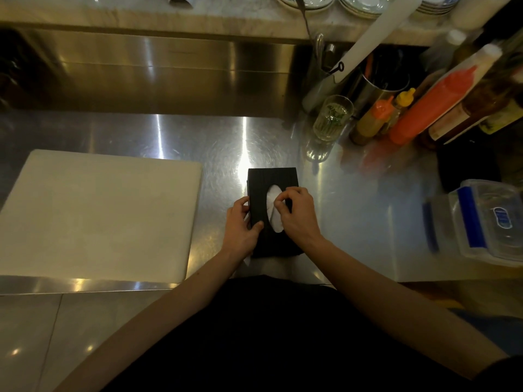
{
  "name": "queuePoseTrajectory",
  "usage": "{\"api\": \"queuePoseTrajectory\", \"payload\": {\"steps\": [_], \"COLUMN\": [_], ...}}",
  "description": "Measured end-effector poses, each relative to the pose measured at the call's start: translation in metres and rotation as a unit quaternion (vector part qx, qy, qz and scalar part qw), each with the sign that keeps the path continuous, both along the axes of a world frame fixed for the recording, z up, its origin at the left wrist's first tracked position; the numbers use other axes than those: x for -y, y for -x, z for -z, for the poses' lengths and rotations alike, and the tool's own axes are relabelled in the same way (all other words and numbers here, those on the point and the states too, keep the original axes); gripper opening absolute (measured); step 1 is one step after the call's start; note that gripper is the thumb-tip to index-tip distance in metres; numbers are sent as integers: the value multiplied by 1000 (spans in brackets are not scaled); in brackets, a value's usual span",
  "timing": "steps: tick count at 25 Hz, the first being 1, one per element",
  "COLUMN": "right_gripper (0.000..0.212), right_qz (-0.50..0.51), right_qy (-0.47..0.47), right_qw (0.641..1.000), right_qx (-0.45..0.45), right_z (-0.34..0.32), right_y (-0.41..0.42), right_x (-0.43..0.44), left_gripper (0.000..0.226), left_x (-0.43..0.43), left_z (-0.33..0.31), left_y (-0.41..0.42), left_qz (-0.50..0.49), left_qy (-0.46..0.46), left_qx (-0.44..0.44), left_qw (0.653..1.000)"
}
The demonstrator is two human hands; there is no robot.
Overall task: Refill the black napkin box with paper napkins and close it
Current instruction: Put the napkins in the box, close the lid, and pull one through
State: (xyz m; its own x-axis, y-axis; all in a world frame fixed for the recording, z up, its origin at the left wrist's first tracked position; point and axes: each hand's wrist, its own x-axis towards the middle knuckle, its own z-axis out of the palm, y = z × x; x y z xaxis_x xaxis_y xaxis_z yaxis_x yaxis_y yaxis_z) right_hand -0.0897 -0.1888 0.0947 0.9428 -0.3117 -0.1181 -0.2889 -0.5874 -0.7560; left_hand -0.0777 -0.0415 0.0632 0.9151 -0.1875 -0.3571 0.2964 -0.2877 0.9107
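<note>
Black rectangular napkin box lying on steel counter, long axis pointing away from person (slotted face up). Left hand gripping its left edge; right hand pinching white paper napkin.

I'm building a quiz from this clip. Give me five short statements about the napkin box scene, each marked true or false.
1. The black napkin box lies on the steel counter. True.
2. A white napkin shows through the box's oval opening. True.
3. The left hand holds a glass. False: it grips the box's left edge, and the glass stands apart, further back on the right.
4. The right hand pinches the napkin at the opening. True.
5. The white board lies right of the box. False: it lies to its left.
</note>
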Motion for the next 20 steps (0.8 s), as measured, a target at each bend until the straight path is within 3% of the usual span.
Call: {"api": "queuePoseTrajectory", "payload": {"steps": [10,14,20], "right_gripper": [4,32,34], "right_qz": [-1,-114,-255], "right_qy": [-12,162,367], "right_qw": [1000,979,893], "right_qx": [22,37,-56], "right_z": [-2,-12,-16], "right_y": [4,3,-9], "right_x": [3,5,12], "left_gripper": [65,63,64], "left_x": [1,3,1], "left_z": [-7,-10,-4], "left_y": [3,4,5], "left_qz": [-3,-8,-2], "left_qy": [1,3,-19], "left_qx": [-13,-11,-5], "left_qw": [1000,1000,1000]}}
